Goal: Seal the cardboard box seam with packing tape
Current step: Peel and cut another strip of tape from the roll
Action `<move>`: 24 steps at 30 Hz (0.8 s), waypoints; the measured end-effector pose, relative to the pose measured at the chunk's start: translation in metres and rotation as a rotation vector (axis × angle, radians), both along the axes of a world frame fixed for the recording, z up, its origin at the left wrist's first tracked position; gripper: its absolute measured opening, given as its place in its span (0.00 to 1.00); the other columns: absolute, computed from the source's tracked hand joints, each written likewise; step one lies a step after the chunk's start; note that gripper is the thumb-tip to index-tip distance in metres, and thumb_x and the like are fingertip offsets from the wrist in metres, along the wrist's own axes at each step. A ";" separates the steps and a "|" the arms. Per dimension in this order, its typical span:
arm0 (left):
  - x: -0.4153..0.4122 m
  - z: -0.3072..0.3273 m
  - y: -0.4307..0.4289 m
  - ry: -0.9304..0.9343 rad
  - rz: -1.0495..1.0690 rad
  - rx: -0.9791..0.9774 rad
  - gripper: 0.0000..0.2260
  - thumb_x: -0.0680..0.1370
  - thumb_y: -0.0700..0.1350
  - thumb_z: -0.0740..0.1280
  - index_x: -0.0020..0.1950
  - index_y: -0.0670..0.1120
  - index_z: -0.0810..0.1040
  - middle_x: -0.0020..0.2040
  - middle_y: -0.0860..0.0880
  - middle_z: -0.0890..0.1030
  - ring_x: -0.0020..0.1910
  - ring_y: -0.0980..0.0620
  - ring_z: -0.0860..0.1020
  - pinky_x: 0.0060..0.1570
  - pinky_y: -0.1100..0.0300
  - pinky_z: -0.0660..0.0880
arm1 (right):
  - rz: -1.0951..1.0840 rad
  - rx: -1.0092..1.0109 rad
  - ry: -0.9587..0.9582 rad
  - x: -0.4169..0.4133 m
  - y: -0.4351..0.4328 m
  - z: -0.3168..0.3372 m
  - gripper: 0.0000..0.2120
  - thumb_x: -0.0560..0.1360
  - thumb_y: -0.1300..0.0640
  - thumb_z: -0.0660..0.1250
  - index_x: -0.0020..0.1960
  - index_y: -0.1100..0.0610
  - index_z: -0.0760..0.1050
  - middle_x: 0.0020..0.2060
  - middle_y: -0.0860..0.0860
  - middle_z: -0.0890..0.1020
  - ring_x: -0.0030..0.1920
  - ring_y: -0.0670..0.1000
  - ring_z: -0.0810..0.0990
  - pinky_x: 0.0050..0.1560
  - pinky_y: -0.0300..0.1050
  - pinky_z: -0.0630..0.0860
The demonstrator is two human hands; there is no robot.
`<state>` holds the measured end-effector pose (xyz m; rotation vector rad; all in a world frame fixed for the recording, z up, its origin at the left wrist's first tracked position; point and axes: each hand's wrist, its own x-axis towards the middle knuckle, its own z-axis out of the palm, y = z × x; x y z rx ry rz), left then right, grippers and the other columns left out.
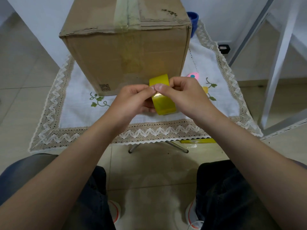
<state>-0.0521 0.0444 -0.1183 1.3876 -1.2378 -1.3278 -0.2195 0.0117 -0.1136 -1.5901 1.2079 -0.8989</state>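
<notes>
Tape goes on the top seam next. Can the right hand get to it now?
Probably yes: nothing stands between the right hand and the seam atop the box, though it is busy pinching the tape roll.

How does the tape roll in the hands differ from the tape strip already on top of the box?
The tape roll is saturated yellow; the tape strip on the cardboard box looks pale and washed out. The roll is a wound ring held by the left hand and right hand; the strip lies flat along the top seam, bending over the front edge. Both look glossy.
</notes>
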 end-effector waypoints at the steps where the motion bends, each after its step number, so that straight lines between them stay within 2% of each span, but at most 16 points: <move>1: -0.001 0.001 0.001 0.037 -0.024 0.002 0.13 0.85 0.42 0.63 0.47 0.44 0.86 0.46 0.40 0.87 0.46 0.44 0.86 0.46 0.54 0.84 | -0.007 -0.010 -0.003 -0.002 0.001 0.002 0.21 0.79 0.53 0.74 0.37 0.67 0.72 0.31 0.56 0.67 0.34 0.50 0.65 0.33 0.40 0.63; 3: -0.005 0.003 0.001 0.090 -0.059 0.000 0.14 0.85 0.44 0.63 0.47 0.44 0.87 0.47 0.38 0.88 0.47 0.44 0.86 0.48 0.53 0.85 | -0.018 -0.034 -0.009 -0.009 0.002 0.008 0.18 0.78 0.55 0.74 0.36 0.62 0.71 0.30 0.54 0.64 0.32 0.49 0.63 0.31 0.37 0.60; 5: -0.011 0.002 0.001 0.068 -0.086 0.006 0.16 0.86 0.47 0.62 0.48 0.44 0.86 0.50 0.36 0.87 0.49 0.43 0.87 0.52 0.49 0.84 | -0.029 -0.080 -0.001 -0.015 0.001 0.015 0.21 0.77 0.56 0.75 0.35 0.65 0.69 0.31 0.56 0.64 0.33 0.51 0.63 0.31 0.38 0.60; 7: -0.018 0.002 0.001 0.067 -0.110 0.055 0.18 0.86 0.52 0.59 0.53 0.44 0.85 0.52 0.38 0.87 0.52 0.44 0.87 0.56 0.45 0.83 | -0.060 -0.129 0.032 -0.022 -0.001 0.018 0.23 0.75 0.57 0.76 0.33 0.67 0.67 0.30 0.56 0.63 0.32 0.50 0.63 0.30 0.39 0.60; 9: -0.023 0.002 0.001 0.094 -0.107 0.094 0.21 0.87 0.56 0.56 0.57 0.44 0.83 0.53 0.41 0.87 0.55 0.45 0.86 0.59 0.44 0.82 | -0.107 -0.194 0.130 -0.031 -0.007 0.018 0.21 0.73 0.57 0.75 0.32 0.64 0.65 0.28 0.54 0.64 0.30 0.48 0.62 0.31 0.43 0.62; 11: -0.025 0.004 0.000 0.017 -0.061 0.052 0.19 0.87 0.55 0.56 0.59 0.46 0.83 0.53 0.46 0.88 0.58 0.49 0.85 0.64 0.47 0.80 | -0.166 -0.282 0.277 -0.042 -0.014 0.017 0.20 0.71 0.55 0.73 0.30 0.57 0.63 0.25 0.48 0.63 0.29 0.48 0.62 0.32 0.45 0.62; 13: -0.024 0.002 0.000 -0.159 -0.017 -0.048 0.16 0.87 0.52 0.57 0.60 0.49 0.83 0.53 0.50 0.88 0.59 0.54 0.84 0.67 0.47 0.77 | -0.247 -0.380 0.446 -0.054 -0.020 0.015 0.20 0.71 0.52 0.71 0.31 0.54 0.61 0.24 0.49 0.64 0.28 0.49 0.62 0.31 0.46 0.63; 14: -0.024 0.000 -0.001 -0.236 -0.004 -0.088 0.14 0.87 0.51 0.58 0.60 0.51 0.83 0.54 0.53 0.88 0.59 0.56 0.83 0.68 0.46 0.76 | -0.280 -0.434 0.525 -0.060 -0.022 0.015 0.20 0.72 0.51 0.71 0.32 0.54 0.62 0.26 0.50 0.64 0.28 0.50 0.63 0.33 0.46 0.65; 16: -0.022 -0.005 -0.001 -0.317 0.010 -0.103 0.13 0.87 0.52 0.58 0.58 0.54 0.83 0.53 0.56 0.87 0.59 0.58 0.82 0.68 0.45 0.75 | -0.336 -0.508 0.637 -0.071 -0.029 0.012 0.19 0.74 0.50 0.71 0.33 0.54 0.64 0.27 0.49 0.66 0.29 0.51 0.64 0.45 0.49 0.69; 18: -0.023 -0.009 -0.002 -0.342 0.012 -0.079 0.13 0.86 0.53 0.58 0.57 0.54 0.83 0.53 0.57 0.86 0.57 0.59 0.83 0.68 0.45 0.75 | -0.394 -0.511 0.727 -0.079 -0.040 0.005 0.17 0.75 0.49 0.71 0.34 0.54 0.68 0.28 0.49 0.70 0.32 0.53 0.68 0.56 0.53 0.68; 21: -0.025 -0.011 -0.003 -0.375 -0.001 -0.078 0.14 0.86 0.53 0.58 0.56 0.53 0.83 0.52 0.57 0.86 0.55 0.61 0.83 0.67 0.47 0.76 | -0.430 -0.471 0.810 -0.086 -0.054 -0.005 0.16 0.74 0.50 0.71 0.35 0.54 0.67 0.30 0.50 0.71 0.34 0.56 0.73 0.55 0.53 0.63; 24: -0.025 -0.014 -0.003 -0.396 -0.013 -0.085 0.15 0.86 0.53 0.58 0.56 0.52 0.84 0.52 0.57 0.87 0.55 0.62 0.83 0.67 0.48 0.76 | -0.434 -0.393 0.876 -0.090 -0.061 -0.012 0.17 0.74 0.51 0.70 0.34 0.53 0.65 0.29 0.50 0.70 0.33 0.57 0.73 0.59 0.55 0.64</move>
